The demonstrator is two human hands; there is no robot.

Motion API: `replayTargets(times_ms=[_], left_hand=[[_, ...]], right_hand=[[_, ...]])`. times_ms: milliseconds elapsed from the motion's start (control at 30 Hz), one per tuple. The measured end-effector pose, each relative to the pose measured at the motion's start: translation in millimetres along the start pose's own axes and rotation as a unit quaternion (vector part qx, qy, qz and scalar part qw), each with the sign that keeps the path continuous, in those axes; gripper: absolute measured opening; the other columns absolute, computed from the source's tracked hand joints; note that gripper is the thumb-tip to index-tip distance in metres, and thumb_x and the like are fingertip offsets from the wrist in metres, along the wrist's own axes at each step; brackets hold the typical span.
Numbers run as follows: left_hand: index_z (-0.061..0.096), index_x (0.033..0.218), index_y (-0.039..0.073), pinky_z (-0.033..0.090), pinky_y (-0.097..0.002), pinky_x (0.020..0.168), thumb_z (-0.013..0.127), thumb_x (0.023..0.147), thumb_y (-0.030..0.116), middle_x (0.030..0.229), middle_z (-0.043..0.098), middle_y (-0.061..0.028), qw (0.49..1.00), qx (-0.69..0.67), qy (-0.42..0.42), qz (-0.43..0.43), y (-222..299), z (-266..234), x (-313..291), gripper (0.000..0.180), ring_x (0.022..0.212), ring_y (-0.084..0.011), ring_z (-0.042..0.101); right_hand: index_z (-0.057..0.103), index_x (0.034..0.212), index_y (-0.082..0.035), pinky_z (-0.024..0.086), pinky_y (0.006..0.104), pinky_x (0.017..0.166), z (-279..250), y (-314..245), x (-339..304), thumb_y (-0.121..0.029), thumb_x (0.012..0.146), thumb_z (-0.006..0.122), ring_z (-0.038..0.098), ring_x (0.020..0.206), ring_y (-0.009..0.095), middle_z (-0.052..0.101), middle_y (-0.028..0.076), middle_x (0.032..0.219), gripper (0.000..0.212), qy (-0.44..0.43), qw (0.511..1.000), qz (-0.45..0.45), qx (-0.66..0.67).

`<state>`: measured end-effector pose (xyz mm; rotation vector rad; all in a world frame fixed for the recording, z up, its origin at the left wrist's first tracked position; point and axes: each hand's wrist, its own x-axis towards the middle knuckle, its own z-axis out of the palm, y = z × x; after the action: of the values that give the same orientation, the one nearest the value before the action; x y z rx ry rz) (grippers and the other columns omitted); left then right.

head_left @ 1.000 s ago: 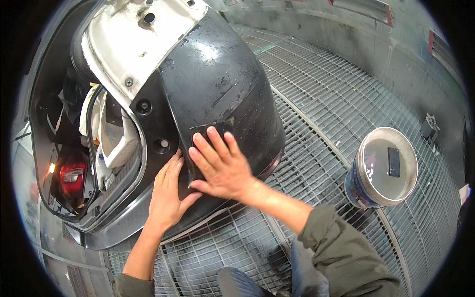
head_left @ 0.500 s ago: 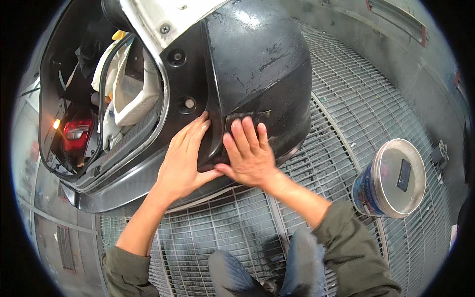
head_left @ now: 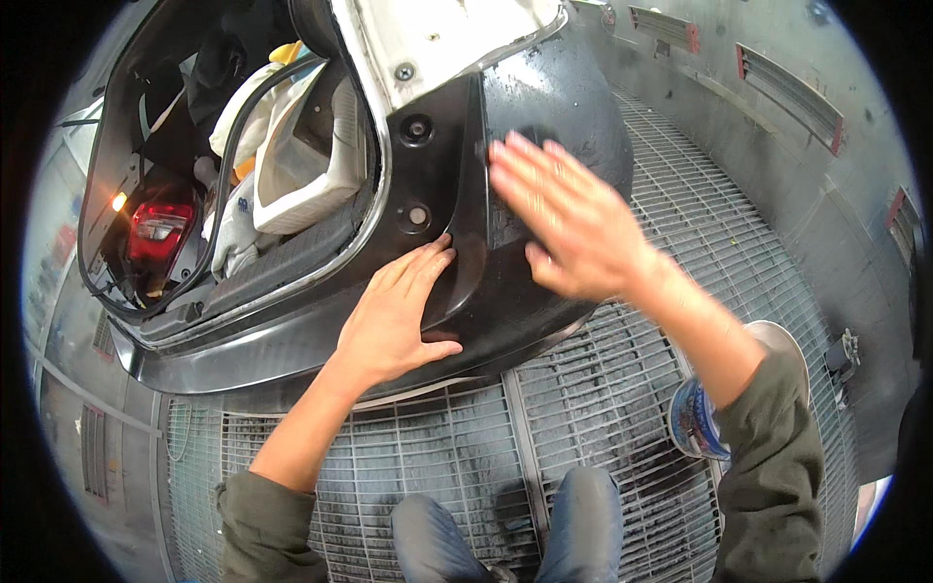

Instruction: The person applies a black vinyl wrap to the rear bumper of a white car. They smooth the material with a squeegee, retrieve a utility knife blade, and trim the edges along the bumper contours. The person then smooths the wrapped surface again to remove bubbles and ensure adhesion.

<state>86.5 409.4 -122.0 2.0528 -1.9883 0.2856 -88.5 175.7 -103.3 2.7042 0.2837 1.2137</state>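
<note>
My left hand (head_left: 394, 316) lies on the black car bumper (head_left: 292, 340), fingers stretched up beside a round fastener hole, thumb spread out to the right. My right hand (head_left: 573, 223) is flat over the bumper's dull, wet-looking corner (head_left: 564, 83), fingers extended and slightly smeared by motion. A dark patch shows around its fingertips and near its palm. Whether that is a thin sheet under the hand or just shadow, I cannot tell. Above the bumper is a white body panel (head_left: 437, 44) with a screw in it.
Left of the hands is the open trunk, holding a white plastic tub (head_left: 316, 175) and a lit red tail lamp (head_left: 158, 228). A bucket (head_left: 695, 418) stands at right on the metal floor grating (head_left: 603, 389), partly behind my right forearm. A grey wall (head_left: 777, 165) rises beyond.
My right hand has moved up and right across the bumper corner, away from my left thumb. My left hand stays on the bumper. The view has shifted, and my forearm now covers part of the bucket.
</note>
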Motion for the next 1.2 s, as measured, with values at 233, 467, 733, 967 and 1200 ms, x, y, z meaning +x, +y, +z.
replayTargets(times_ms=[233, 467, 733, 967, 1200], left_hand=[[0.041, 0.153, 0.004, 0.032, -0.0432, 0.124, 0.092, 0.068, 0.033, 0.163, 0.039, -0.0110, 1.000, -0.026, 0.001, 0.000, 2, 5, 5, 0.103, 0.149, -0.0300, 0.038], [0.041, 0.153, 0.005, 0.032, -0.0437, 0.124, 0.092, 0.068, 0.033, 0.164, 0.039, -0.0116, 1.000, -0.017, -0.005, -0.006, 3, 4, 4, 0.103, 0.150, -0.0296, 0.037], [0.042, 0.152, 0.004, 0.032, -0.0442, 0.123, 0.093, 0.066, 0.032, 0.162, 0.041, -0.0118, 1.000, -0.019, 0.005, 0.003, 0, 0, 4, 0.104, 0.150, -0.0304, 0.038], [0.042, 0.152, 0.004, 0.033, -0.0446, 0.123, 0.093, 0.066, 0.030, 0.162, 0.042, -0.0135, 1.000, -0.003, 0.000, -0.004, 2, 3, 2, 0.103, 0.148, -0.0314, 0.040], [0.042, 0.152, 0.002, 0.032, -0.0449, 0.123, 0.094, 0.063, 0.030, 0.161, 0.043, -0.0154, 1.000, -0.025, 0.001, 0.000, 7, 2, 10, 0.107, 0.148, -0.0341, 0.040]], right_hand=[[0.048, 0.147, 0.007, 0.025, 0.0510, 0.126, 4, 21, 38, -0.035, 0.096, 0.058, 0.032, 0.154, 0.036, 0.039, 0.023, 0.162, 0.067, 0.047, 0.993, 0.101, -0.028], [0.050, 0.150, 0.000, 0.019, 0.0510, 0.128, 27, -60, -70, -0.049, 0.094, 0.059, 0.030, 0.156, 0.031, 0.039, 0.015, 0.165, 0.075, -0.074, 0.997, 0.012, -0.014], [0.048, 0.147, 0.010, 0.025, 0.0518, 0.126, 33, -57, -70, -0.044, 0.097, 0.057, 0.031, 0.155, 0.038, 0.037, 0.023, 0.164, 0.074, 0.053, 0.990, 0.131, -0.016], [0.055, 0.144, 0.003, 0.032, 0.0507, 0.124, 19, -32, -30, -0.039, 0.090, 0.064, 0.044, 0.149, 0.032, 0.049, 0.018, 0.156, 0.069, 0.005, 0.997, -0.069, -0.031], [0.034, 0.153, 0.010, 0.016, 0.0528, 0.128, 1, 30, 36, -0.059, 0.096, 0.058, 0.021, 0.157, 0.040, 0.029, 0.027, 0.165, 0.093, 0.008, 0.995, 0.072, -0.068]])
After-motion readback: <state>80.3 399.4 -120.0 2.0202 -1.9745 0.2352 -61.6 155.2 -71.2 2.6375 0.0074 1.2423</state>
